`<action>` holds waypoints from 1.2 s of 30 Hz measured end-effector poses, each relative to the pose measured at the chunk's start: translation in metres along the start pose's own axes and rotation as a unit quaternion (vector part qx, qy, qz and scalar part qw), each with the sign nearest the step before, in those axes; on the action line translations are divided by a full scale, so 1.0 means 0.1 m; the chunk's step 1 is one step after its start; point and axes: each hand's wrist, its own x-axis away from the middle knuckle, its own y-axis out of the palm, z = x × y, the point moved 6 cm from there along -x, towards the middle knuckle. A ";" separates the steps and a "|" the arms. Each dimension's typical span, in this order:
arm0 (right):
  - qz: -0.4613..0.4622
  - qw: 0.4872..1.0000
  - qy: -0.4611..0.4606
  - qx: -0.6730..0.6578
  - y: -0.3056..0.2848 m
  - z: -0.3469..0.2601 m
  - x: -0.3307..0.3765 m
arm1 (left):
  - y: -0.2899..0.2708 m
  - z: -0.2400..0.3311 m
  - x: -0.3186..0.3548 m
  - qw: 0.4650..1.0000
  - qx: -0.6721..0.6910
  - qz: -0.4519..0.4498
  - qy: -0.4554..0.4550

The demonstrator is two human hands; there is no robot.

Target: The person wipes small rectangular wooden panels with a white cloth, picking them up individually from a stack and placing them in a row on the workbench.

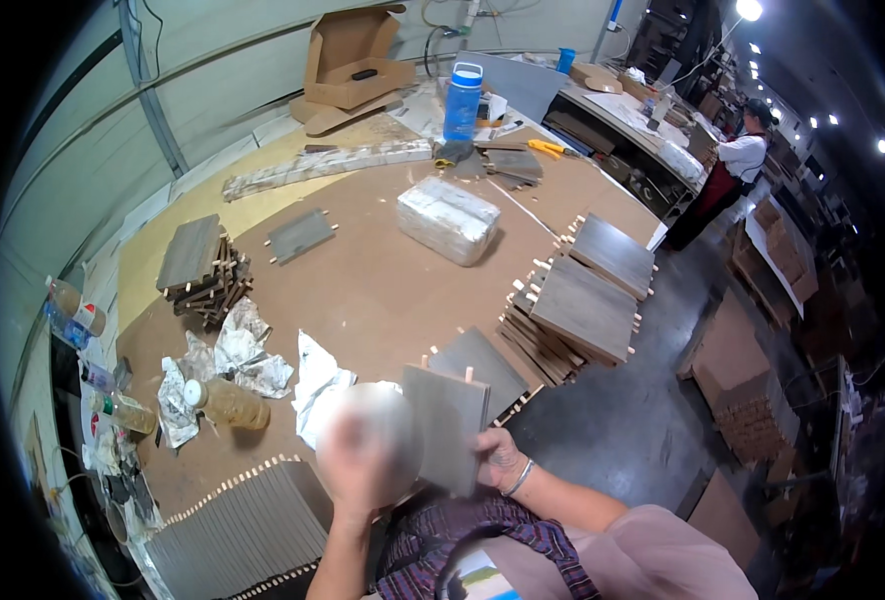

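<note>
Workbench: a large brown board-topped workbench (383,290) is being used as the surface on which everything is lying.
Row of panels: a long row of grey panels with pale dowel ends (238,530) is being kept flat at the bench's near left edge, just left of the left forearm.
Stacks: a stack of grey wooden panels with wooden dowels in their edges (583,310) is being kept at the right edge of the bench; a smaller untidy stack of like panels (201,268) is lying to the far left.
Wrapped block: a white plastic-wrapped rectangular block (448,220) is lying mid-bench.
Held panel: a small grey rectangular wooden panel (448,425) is being held upright-tilted above the near edge of the bench, close to the person.
Bottle: a tall blue plastic bottle (463,100) is standing at the far side.
Right hand: the right hand (498,460) is being closed on the held panel's lower right edge.
Left hand: the left hand (363,460) is being raised beside the panel's left edge; it is blurred, so its grip cannot be told.
</note>
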 end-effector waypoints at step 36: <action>0.140 0.989 0.029 0.032 0.11 0.13 -0.18 | 0.40 0.87 -0.24 0.863 -0.350 -0.063 0.360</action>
